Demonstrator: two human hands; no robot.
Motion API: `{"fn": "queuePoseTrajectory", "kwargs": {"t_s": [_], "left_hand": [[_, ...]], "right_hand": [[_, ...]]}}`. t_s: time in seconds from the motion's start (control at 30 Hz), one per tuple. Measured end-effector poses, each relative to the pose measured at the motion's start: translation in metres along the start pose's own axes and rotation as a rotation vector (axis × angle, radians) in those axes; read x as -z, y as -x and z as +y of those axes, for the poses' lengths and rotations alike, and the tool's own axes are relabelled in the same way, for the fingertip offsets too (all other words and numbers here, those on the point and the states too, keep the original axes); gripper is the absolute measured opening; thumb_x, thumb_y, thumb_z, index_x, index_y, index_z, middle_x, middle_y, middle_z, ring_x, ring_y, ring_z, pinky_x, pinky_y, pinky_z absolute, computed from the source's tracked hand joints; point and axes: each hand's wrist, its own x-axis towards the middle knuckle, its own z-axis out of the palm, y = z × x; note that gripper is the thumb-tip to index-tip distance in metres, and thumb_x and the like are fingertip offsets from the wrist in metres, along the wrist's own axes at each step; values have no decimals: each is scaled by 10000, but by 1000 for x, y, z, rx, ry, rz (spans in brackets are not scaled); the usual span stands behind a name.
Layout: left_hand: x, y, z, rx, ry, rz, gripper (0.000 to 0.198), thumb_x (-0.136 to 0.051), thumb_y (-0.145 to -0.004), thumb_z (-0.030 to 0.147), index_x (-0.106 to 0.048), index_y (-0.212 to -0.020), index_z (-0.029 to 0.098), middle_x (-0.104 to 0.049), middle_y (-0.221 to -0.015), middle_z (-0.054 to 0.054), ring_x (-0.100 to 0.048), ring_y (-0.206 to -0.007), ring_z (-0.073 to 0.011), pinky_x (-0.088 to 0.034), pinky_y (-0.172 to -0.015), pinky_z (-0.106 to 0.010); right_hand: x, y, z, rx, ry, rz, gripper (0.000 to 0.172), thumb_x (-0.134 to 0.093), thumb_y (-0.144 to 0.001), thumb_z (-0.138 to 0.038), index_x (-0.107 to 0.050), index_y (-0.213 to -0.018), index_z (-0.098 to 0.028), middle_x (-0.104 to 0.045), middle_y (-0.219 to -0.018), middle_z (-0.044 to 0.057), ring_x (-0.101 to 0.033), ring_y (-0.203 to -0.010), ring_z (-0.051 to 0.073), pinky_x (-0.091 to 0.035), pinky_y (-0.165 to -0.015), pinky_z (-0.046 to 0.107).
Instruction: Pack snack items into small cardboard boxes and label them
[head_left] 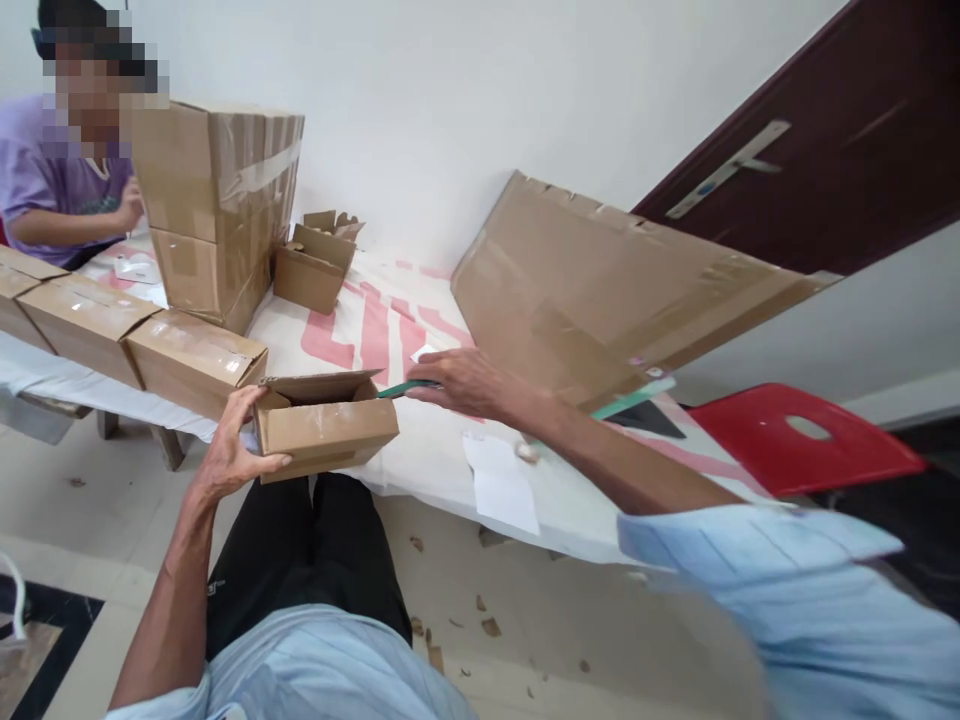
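Observation:
A small cardboard box (330,432) with its top flap raised sits at the table's front edge, just above my lap. My left hand (232,448) grips the box's left end, thumb on the front face and fingers at the back corner. From the right, my right hand (457,380) holds a thin green tool (401,388), whose tip touches the box's upper right corner. What the tool's far end is like, I cannot make out. The inside of the box is mostly hidden.
Closed boxes (196,358) line the left table edge, near a tall carton stack (217,200) and an open box (311,270). A large cardboard sheet (585,290) leans right, beside a red chair (802,440). A person in purple (45,170) sits far left.

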Motion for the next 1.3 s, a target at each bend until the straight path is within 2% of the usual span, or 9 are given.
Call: {"fn": "queuePoseTrajectory", "kwargs": {"t_s": [0.1, 0.2, 0.33, 0.43, 0.6, 0.8, 0.93, 1.1, 1.3], "left_hand": [[2, -3, 2, 5, -27, -36, 964, -924, -740, 543, -499, -1548, 233, -450, -1591, -183, -431, -1539, -417, -504, -1186, -580], [2, -6, 7, 0, -71, -75, 1023, -931, -728, 540, -467, -1584, 222, -402, -1632, -192, -383, -1572, -428, -429, -1248, -611], [-1, -12, 14, -2, -105, -143, 1112, -934, -718, 484, -386, -1650, 224, -319, -1697, -198, -295, -1619, -449, -367, -1287, -624], [-5, -17, 16, 14, -104, -168, 1128, -918, -723, 439, -348, -1671, 218, -308, -1701, -198, -311, -1610, -445, -357, -1292, -624], [-8, -28, 18, 46, -71, -198, 1166, -919, -725, 532, -327, -1683, 231, -298, -1693, -192, -320, -1601, -439, -417, -1257, -600], [-4, -31, 20, 91, -45, -255, 1282, -919, -665, 728, -324, -1707, 277, -243, -1739, -176, -251, -1633, -471, -420, -1252, -612], [3, -30, 10, 117, 80, -320, 1373, -875, -595, 856, -334, -1715, 275, -209, -1777, -171, -201, -1643, -503, -435, -1237, -622], [4, -31, 2, 122, 212, -303, 1161, -669, -772, 921, -393, -1697, 276, -255, -1768, -144, -271, -1625, -485, -443, -1236, -596], [-5, -32, 15, 150, 27, -280, 1330, -899, -645, 773, -300, -1726, 280, -224, -1765, -161, -276, -1622, -474, -472, -1217, -590]], "right_hand": [[-11, 37, 21, -149, -144, 212, 380, -532, -1072, -522, -782, -1039, -238, -788, -993, 96, -703, -878, 245, -491, -766, 353], [-55, 61, 20, -370, -244, 410, 379, -459, -1081, -465, -754, -1126, -231, -775, -1092, 150, -699, -983, 303, -543, -874, 433], [-143, 71, 5, -711, -278, 369, 376, -450, -1017, -410, -731, -1119, -183, -730, -1045, 158, -686, -959, 315, -575, -868, 464], [-178, 67, -1, -775, -380, 375, 435, -428, -1024, -436, -737, -1120, -145, -715, -1050, 169, -689, -979, 314, -589, -906, 479], [-138, 43, -12, -501, -451, 630, 456, -414, -1085, -484, -750, -1198, -199, -715, -1189, 155, -656, -1176, 315, -568, -1025, 500], [-81, 24, -57, -35, -339, 486, 212, -632, -1043, -346, -753, -1172, -228, -754, -1129, 118, -678, -1099, 287, -562, -995, 464], [-82, 48, -80, -29, -249, 627, 143, -627, -1046, -256, -746, -1119, -226, -749, -1047, 108, -689, -1000, 259, -579, -903, 422], [-96, 84, -103, 22, -153, 668, 116, -656, -1010, -169, -745, -1051, -232, -742, -1012, 92, -676, -939, 227, -559, -845, 393], [-120, 88, -114, 39, -113, 653, 73, -682, -998, -194, -748, -1010, -221, -735, -1043, 96, -663, -945, 225, -544, -853, 398]]}}
